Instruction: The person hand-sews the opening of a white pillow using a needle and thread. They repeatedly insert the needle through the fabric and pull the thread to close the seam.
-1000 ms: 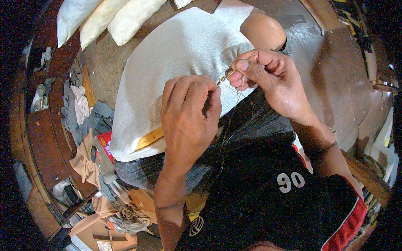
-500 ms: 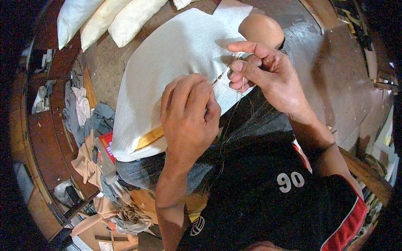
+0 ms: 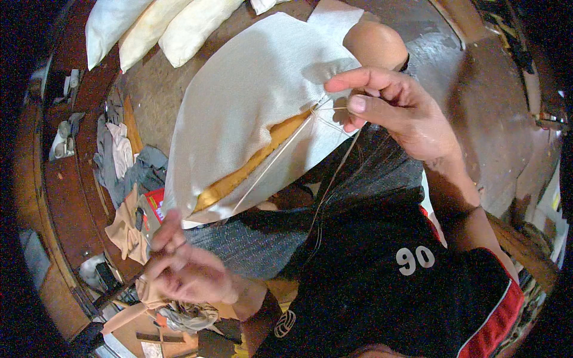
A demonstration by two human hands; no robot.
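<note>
A white cloth cushion cover (image 3: 239,101) lies across my lap, with a long slit that shows a yellow-brown filling (image 3: 239,176). Pale thread (image 3: 277,155) leaves the far end of the slit and stretches straight toward my left hand (image 3: 191,268). That hand is off the cloth at the lower left, its fingers blurred but drawn together at the thread's end. By the upper end of the slit, my right hand (image 3: 403,110) pinches a strand between thumb and fingers, forefinger extended along the cloth. Loose strands hang below it over my dark legwear. Any needle is too small to make out.
Several stuffed pale cushions (image 3: 197,30) lie at the far left on the brown floor (image 3: 152,98). Cloth scraps (image 3: 128,227) and offcuts are heaped at my left. My bare knee (image 3: 376,45) sticks out beyond the cover's far right.
My left hand has swept from the seam down and left, drawing the thread out straight and uncovering the slit. My right hand has stayed near the seam's upper end.
</note>
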